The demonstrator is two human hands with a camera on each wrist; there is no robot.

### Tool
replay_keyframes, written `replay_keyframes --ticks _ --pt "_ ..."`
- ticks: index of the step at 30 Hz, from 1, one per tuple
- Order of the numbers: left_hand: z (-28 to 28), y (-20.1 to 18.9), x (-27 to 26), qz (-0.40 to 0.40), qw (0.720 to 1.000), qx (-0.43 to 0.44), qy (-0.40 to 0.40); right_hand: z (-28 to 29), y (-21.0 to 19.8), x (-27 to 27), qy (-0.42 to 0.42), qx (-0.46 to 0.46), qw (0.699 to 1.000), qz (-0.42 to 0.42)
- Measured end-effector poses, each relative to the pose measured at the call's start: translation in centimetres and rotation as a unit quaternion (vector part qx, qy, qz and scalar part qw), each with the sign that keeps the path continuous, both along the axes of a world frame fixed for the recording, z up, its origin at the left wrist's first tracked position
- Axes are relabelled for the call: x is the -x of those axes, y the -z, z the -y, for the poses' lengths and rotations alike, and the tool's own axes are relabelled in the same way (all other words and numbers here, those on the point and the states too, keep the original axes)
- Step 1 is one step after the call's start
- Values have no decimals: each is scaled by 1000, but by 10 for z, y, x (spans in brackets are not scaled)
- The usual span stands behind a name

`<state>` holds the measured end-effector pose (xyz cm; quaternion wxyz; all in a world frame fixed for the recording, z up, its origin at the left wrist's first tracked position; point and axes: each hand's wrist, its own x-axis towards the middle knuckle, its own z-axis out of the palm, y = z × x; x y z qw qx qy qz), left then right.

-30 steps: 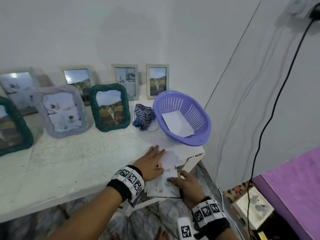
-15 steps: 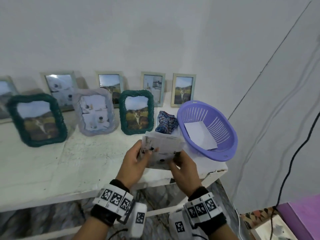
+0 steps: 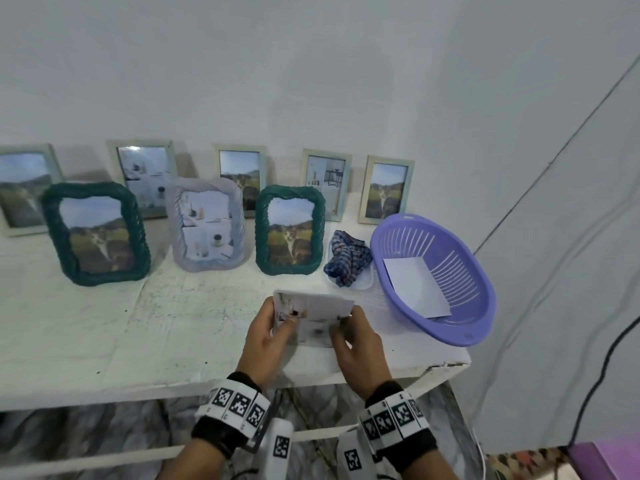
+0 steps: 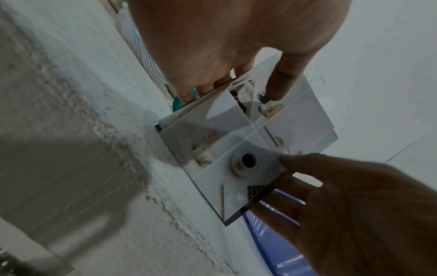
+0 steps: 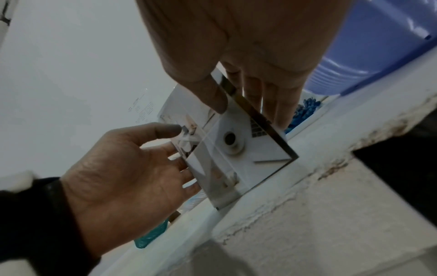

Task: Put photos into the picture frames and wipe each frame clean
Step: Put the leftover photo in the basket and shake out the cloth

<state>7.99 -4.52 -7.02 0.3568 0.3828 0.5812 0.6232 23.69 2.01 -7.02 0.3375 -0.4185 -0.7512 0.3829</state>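
Observation:
Both hands hold a photo [image 3: 313, 315] of a white room scene with a clear glass pane over it, above the front of the white table [image 3: 156, 327]. My left hand [image 3: 282, 322] pinches the left edge, thumb on the front. My right hand [image 3: 343, 323] pinches the right edge the same way. The left wrist view has the pane and photo [image 4: 236, 145] slightly offset, between the left hand [image 4: 241, 84] and the right hand [image 4: 295, 177]. From the right wrist, the photo [image 5: 231, 153] sits between the right hand [image 5: 236, 100] and the left hand [image 5: 175, 142].
Several filled frames stand along the wall; a green frame [image 3: 290, 230], a lilac frame [image 3: 207, 225] and another green frame [image 3: 97, 233] stand in front. A blue checked cloth [image 3: 348, 258] lies beside a purple basket [image 3: 450, 336] holding a white sheet [image 3: 417, 289].
A second ago both hands lay on the photo at the table's front right edge. They lifted it and now hold it up in front of me over the table.

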Motion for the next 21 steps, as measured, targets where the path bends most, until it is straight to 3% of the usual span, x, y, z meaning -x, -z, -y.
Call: replay_keyframes --ticks 6,9,21 --pt "-12 -2 -14 31 999 -6 15 -4 -1 15 -50 81 994 -59" --pt "-10 -3 -17 41 999 -22 18 -5 0 17 -35 80 993 -76" --pt "-14 8 -21 60 998 5 22 -7 21 13 6 48 999 -9"
